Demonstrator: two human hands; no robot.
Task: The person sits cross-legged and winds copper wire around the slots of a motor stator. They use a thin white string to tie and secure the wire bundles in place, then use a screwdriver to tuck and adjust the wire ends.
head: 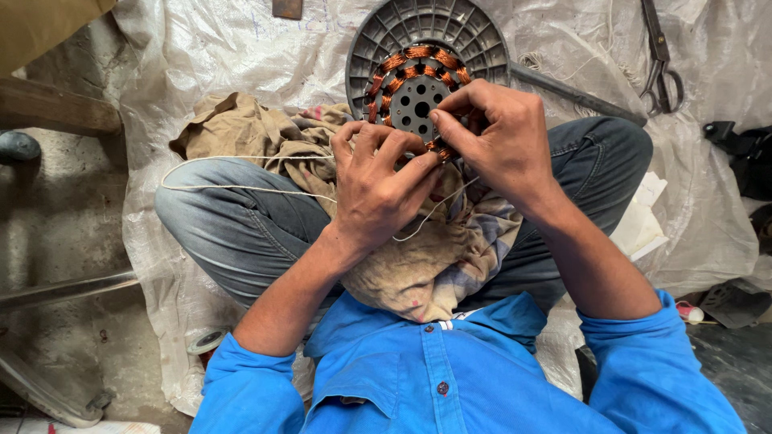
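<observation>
The person sits cross-legged on a white plastic sheet, with a stator of copper coils propped on the lap against a grey ribbed housing. A rumpled brown cloth covers the thighs beneath it.

The left hand has its fingers curled in a closed grip at the lower edge of the stator, pinching a thin white string. The string loops out to the left over the jeans and comes back under the hand; another bit of it trails below, between the wrists.

The right hand lies on the stator's lower right side, thumb and fingertips pressed together on the coils there. Whether it also pinches the string I cannot tell, since the fingers hide the spot.

Scissors lie on the sheet at upper right, well apart from both hands. A dark rod runs out from behind the housing toward them.
</observation>
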